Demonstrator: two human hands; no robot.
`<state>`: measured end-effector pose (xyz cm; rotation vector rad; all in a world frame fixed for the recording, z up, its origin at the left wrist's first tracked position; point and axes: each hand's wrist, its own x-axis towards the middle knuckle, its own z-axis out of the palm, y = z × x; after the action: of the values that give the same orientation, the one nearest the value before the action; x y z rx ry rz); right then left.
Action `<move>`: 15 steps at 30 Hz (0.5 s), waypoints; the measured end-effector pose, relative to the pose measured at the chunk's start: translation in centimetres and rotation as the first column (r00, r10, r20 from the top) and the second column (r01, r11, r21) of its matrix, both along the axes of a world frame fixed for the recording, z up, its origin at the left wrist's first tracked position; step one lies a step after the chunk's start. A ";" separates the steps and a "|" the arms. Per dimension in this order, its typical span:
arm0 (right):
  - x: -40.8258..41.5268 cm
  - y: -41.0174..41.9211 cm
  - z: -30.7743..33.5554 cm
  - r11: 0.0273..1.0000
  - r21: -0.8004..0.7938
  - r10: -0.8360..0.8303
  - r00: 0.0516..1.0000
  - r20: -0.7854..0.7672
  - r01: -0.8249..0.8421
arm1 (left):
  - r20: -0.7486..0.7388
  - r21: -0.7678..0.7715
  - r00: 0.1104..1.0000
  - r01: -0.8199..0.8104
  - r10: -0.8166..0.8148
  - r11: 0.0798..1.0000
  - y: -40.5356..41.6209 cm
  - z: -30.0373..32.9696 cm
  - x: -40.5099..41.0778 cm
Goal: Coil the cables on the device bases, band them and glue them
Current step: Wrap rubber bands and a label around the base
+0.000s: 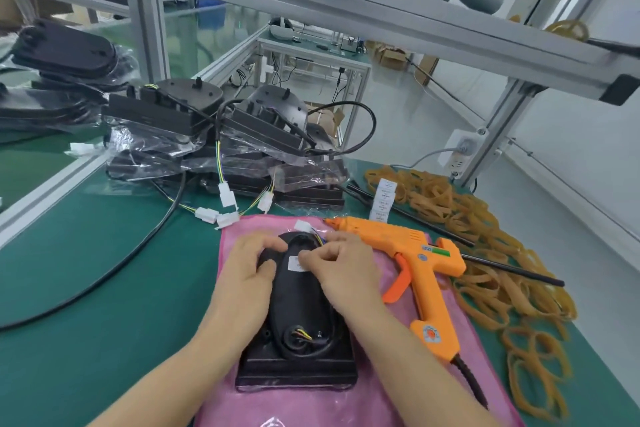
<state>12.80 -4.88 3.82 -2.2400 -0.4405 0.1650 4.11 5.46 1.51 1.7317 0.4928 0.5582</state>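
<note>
Over at the far left, stacked black bases (65,52) sit behind a clear partition (52,180), and a thick black cable (114,270) loops across the green table mat (86,340). Further in, a heap of device bases in clear plastic wrap (221,135) fills the back of the bench, with thin coloured wires trailing down to white connectors (227,196) just beyond the edge of a pink cloth (363,402).

On that cloth lies the one device base (298,333) being worked on, black and oval-topped, its wide foot nearest the person. The left hand (251,270) grips the far left side of the base, fingers curled over the rounded end and thumb pressed on top. The right hand (341,269) is beside it on the far right side, its fingertips pinching something small over a white label (294,263) on the base; the coloured wires (320,239) run out from under those fingers to a white plug (303,226) resting on the cloth. At the near end of the base a short bundle of wires (303,334) shows in an opening.

Just right of the hands an orange glue gun (412,263) lies on its side on the cloth, nozzle pointing left toward the plug, touched by neither hand. Beyond it a thin black rod (502,263) crosses a big pile of tan rubber bands (485,253).
</note>
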 end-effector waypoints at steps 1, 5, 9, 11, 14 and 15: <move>0.0 0.0 -0.1 0.999 -0.032 -0.005 0.999 0.033 0.006 | -0.027 0.182 0.999 0.033 -0.028 0.983 0.2 -0.1 -0.2; -0.4 0.3 -0.3 0.986 -0.164 -0.006 0.988 0.157 0.033 | -0.147 0.692 0.989 0.102 0.001 0.715 0.5 0.2 -0.7; -0.4 0.1 -0.4 0.976 -0.210 -0.010 0.971 0.237 0.061 | -0.205 0.741 0.979 0.150 0.008 0.654 0.8 0.7 -0.8; -0.1 -0.2 -0.3 0.975 -0.204 -0.037 0.968 0.249 0.089 | -0.191 0.730 0.981 0.138 0.006 0.669 0.8 0.8 -0.7; 0.0 -0.8 0.3 1.000 0.022 -0.024 0.983 0.180 0.021 | -0.123 0.758 0.991 0.129 -0.054 0.639 0.8 0.9 -1.1; 0.1 -1.5 0.6 0.988 0.154 -0.031 0.987 0.158 0.006 | -0.104 0.774 0.989 0.146 -0.103 0.616 1.0 0.8 -1.2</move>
<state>12.94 -6.34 4.39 -2.1124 -0.5010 -0.0578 2.90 6.42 2.33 2.6104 0.1363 0.6866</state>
